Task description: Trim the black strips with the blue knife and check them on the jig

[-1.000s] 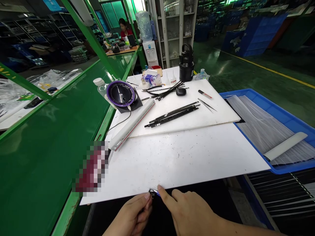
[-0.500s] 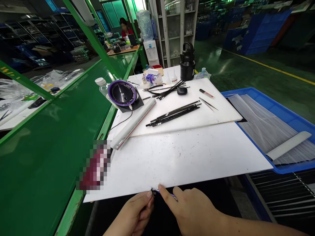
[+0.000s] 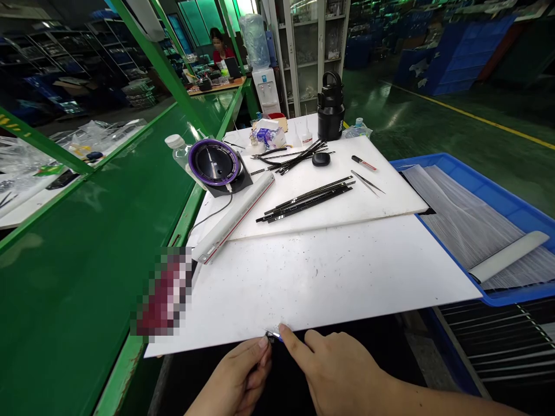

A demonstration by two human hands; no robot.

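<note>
At the near edge of the white table [image 3: 312, 283], my left hand [image 3: 240, 372] is closed, with thumb and fingers pinching a small black piece [image 3: 269, 338]. Most of that piece is hidden in the fingers. My right hand [image 3: 342, 367] is closed round a slim blue tool with a thin metal tip [image 3: 276, 335], index finger stretched along it. The tip points left and meets or nearly meets the black piece. Farther back, several black strips [image 3: 307, 199] lie bunched on a thick white board [image 3: 381, 202]. Tweezers [image 3: 367, 182] and a small red-and-black tube [image 3: 363, 163] lie to their right.
A long white bar [image 3: 234, 219] and a round purple-rimmed fan [image 3: 214, 163] stand at the left. Behind are more black strips [image 3: 303, 157], a black case [image 3: 321, 159] and a black bottle [image 3: 330, 112]. A blue tray [image 3: 498, 193] sits at right. A person [image 3: 221, 51] sits far off.
The blue tool has shifted slightly in my right hand, with its metal tip showing more clearly beside the black piece. Both hands stay nearly in place.
</note>
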